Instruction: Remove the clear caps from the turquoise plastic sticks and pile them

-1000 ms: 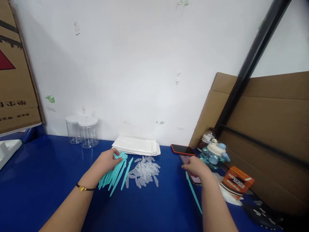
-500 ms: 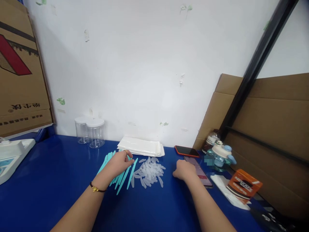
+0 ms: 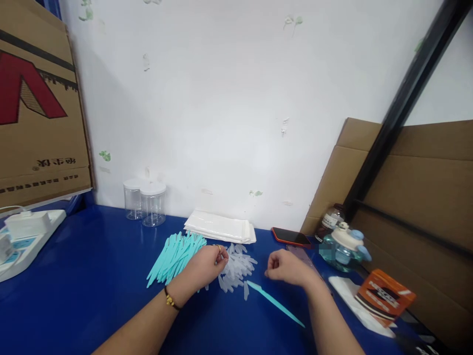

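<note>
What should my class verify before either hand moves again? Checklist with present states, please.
1. Single turquoise stick apart from the turquoise pile: ok.
2. Right hand off that stick: ok, gap visible.
3. Left hand clear of the pale pieces: cannot tell; it overlaps them in view.
4. Grey phone fully visible: not ok, right hand partly covers it.
5. Jars lidded: ok.

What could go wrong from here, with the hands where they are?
1. The left hand is at the loosely overlapping translucent pieces, so it might pick up several or scatter some.
2. The lone turquoise strip lies near the right hand, which could knock it.
3. That arm partly hides the pinkish phone and might nudge it.
</note>
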Tool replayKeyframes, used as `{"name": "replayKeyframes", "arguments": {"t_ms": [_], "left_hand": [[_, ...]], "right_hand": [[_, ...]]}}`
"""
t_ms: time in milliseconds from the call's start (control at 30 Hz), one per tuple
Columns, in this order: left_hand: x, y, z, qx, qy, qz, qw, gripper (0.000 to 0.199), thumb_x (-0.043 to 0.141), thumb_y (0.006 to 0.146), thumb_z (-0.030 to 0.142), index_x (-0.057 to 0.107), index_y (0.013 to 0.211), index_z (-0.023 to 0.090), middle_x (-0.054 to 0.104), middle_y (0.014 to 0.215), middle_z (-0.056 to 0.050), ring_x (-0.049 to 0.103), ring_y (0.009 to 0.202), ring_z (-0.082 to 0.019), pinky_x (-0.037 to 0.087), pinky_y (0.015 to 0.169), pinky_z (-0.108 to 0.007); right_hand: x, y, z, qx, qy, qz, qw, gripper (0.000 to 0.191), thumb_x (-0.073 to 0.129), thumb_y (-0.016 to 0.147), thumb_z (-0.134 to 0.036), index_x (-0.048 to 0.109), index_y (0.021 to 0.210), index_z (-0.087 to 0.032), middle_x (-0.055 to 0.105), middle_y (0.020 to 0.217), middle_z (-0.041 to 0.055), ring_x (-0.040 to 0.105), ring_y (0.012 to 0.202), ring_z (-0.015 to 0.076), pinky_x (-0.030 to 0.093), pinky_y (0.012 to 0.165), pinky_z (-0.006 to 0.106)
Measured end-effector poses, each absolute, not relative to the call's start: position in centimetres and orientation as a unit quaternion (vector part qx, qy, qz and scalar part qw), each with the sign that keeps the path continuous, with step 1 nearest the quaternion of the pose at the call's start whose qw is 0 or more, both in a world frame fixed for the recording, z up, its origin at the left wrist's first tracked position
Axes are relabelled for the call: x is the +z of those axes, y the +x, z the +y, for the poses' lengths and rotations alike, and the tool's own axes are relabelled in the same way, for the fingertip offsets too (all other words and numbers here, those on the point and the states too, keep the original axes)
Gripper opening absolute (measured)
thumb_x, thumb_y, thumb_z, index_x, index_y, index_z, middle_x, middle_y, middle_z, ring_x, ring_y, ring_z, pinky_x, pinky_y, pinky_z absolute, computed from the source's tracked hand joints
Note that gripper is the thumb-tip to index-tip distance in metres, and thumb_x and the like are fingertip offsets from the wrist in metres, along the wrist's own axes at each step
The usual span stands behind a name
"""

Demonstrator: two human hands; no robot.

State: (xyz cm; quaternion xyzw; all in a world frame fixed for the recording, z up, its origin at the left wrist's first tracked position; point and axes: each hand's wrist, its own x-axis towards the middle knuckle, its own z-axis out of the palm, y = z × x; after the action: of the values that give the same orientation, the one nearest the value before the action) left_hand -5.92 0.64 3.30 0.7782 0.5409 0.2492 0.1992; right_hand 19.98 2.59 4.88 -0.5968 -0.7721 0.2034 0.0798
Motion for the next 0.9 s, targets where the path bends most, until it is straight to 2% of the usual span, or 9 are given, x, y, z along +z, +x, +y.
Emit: {"name": "replayKeyframes", "arguments": {"t_ms": [133, 267, 367, 433, 533, 600, 700, 800, 900], "left_hand": [[3.3, -6.2, 0.8, 0.254, 0.778, 0.543, 0.189, 0.019, 0.046, 0.077, 0.031, 0.061, 0.081, 0.021, 0.061, 0.069, 0.001, 0.054, 0.062, -0.012, 0.033, 0.055, -0.021], [3.7, -6.2, 0.7, 0.253, 0.775, 0.546, 0.196, 0.021, 0.045, 0.077, 0.033, 0.061, 0.082, 0.021, 0.061, 0.071, 0.001, 0.054, 0.063, -0.013, 0.034, 0.056, -0.021], [4.1, -6.0, 0.4, 0.263, 0.768, 0.54, 0.22, 0.023, 0.047, 0.077, 0.036, 0.061, 0.083, 0.02, 0.061, 0.07, 0.0, 0.054, 0.062, -0.013, 0.035, 0.054, -0.021], [4.1, -5.8, 0.2, 0.269, 0.764, 0.529, 0.252, 0.024, 0.047, 0.076, 0.038, 0.061, 0.084, 0.02, 0.06, 0.069, 0.001, 0.053, 0.059, -0.012, 0.036, 0.052, -0.021], [3.8, -5.3, -0.2, 0.275, 0.747, 0.503, 0.337, 0.029, 0.048, 0.076, 0.043, 0.06, 0.088, 0.019, 0.06, 0.074, 0.0, 0.053, 0.052, -0.01, 0.037, 0.048, -0.02], [3.5, -4.8, -0.4, 0.279, 0.728, 0.478, 0.404, 0.034, 0.049, 0.075, 0.047, 0.059, 0.092, 0.018, 0.06, 0.078, -0.001, 0.053, 0.049, -0.008, 0.039, 0.046, -0.02], [3.2, -3.8, -0.7, 0.269, 0.708, 0.432, 0.489, 0.038, 0.049, 0.075, 0.05, 0.058, 0.091, 0.017, 0.058, 0.073, 0.0, 0.051, 0.046, -0.008, 0.038, 0.042, -0.019], [3.1, -3.4, -0.7, 0.265, 0.696, 0.41, 0.527, 0.038, 0.051, 0.074, 0.052, 0.057, 0.082, 0.016, 0.053, 0.057, 0.003, 0.046, 0.042, -0.007, 0.036, 0.039, -0.018], [3.2, -4.0, -0.3, 0.269, 0.691, 0.431, 0.514, 0.036, 0.055, 0.071, 0.052, 0.055, 0.074, 0.016, 0.048, 0.047, 0.005, 0.043, 0.039, -0.007, 0.035, 0.038, -0.017]], "right_hand": [[4.4, 17.7, 1.5, 0.173, -0.56, -0.811, 0.003, 0.022, 0.068, 0.05, -0.026, 0.064, 0.07, -0.02, 0.064, 0.068, 0.0001, 0.057, 0.058, 0.0144, 0.034, 0.046, 0.021], [4.2, 15.7, 1.2, 0.07, -0.607, -0.79, -0.056, 0.023, 0.063, 0.047, -0.016, 0.065, 0.07, -0.017, 0.066, 0.074, 0.0071, 0.061, 0.064, 0.0217, 0.038, 0.049, 0.025], [4.0, 16.0, 1.5, 0.057, -0.628, -0.774, -0.055, 0.022, 0.063, 0.047, -0.017, 0.064, 0.069, -0.016, 0.066, 0.076, 0.0108, 0.063, 0.067, 0.025, 0.039, 0.049, 0.026], [3.8, 17.0, 1.9, 0.096, -0.62, -0.778, -0.034, 0.014, 0.063, 0.048, -0.018, 0.06, 0.062, -0.016, 0.065, 0.068, 0.0079, 0.062, 0.063, 0.0225, 0.039, 0.048, 0.025], [3.9, 18.6, 2.5, 0.261, -0.584, -0.768, 0.037, 0.01, 0.06, 0.055, -0.019, 0.052, 0.06, -0.018, 0.056, 0.05, -0.0008, 0.057, 0.046, 0.0153, 0.036, 0.041, 0.022], [4.3, 18.7, 2.5, 0.398, -0.536, -0.728, 0.155, 0.012, 0.058, 0.064, -0.026, 0.049, 0.067, -0.019, 0.05, 0.043, -0.0052, 0.051, 0.038, 0.0121, 0.035, 0.038, 0.02], [4.9, 17.1, 2.1, 0.53, -0.429, -0.64, 0.354, 0.023, 0.058, 0.072, -0.037, 0.044, 0.074, -0.02, 0.05, 0.045, -0.0065, 0.052, 0.04, 0.0105, 0.037, 0.04, 0.019], [4.7, 14.5, 1.5, 0.601, -0.357, -0.586, 0.411, 0.029, 0.064, 0.07, -0.04, 0.044, 0.073, -0.018, 0.055, 0.049, -0.0039, 0.054, 0.044, 0.0103, 0.038, 0.043, 0.019], [3.8, 12.6, 1.5, 0.612, -0.343, -0.554, 0.449, 0.03, 0.066, 0.069, -0.04, 0.045, 0.069, -0.018, 0.055, 0.05, -0.0045, 0.048, 0.038, 0.0073, 0.031, 0.037, 0.017]]}}
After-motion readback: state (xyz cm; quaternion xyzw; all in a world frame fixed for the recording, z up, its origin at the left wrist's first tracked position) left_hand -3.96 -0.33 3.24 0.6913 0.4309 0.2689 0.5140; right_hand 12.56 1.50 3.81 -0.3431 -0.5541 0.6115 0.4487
